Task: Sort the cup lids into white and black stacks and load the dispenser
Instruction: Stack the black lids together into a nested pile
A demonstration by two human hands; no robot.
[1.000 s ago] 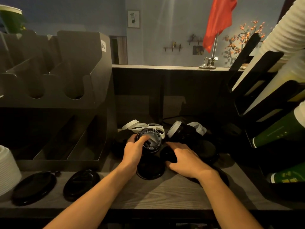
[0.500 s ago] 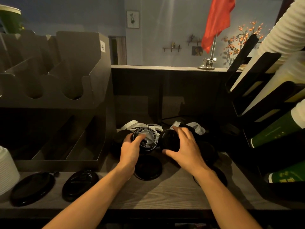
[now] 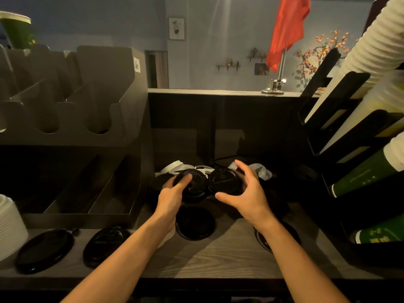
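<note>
Black lids show poorly against the dark surface (image 3: 207,259), so one could be missed, or a white lid (image 3: 175,167) caught underneath could ride into the wrong pile. Joining the two held pieces askew could also let one slip. Just right of the dispenser (image 3: 87,101), the left hand (image 3: 172,194) grips what looks like a black stack (image 3: 194,184), thumb on top; further right, the right hand (image 3: 248,194) curls half-closed round a black lid (image 3: 223,181)

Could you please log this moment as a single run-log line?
left hand: grips black lid stack | right hand: grips single black lid beside it | white lids: loose behind
</note>
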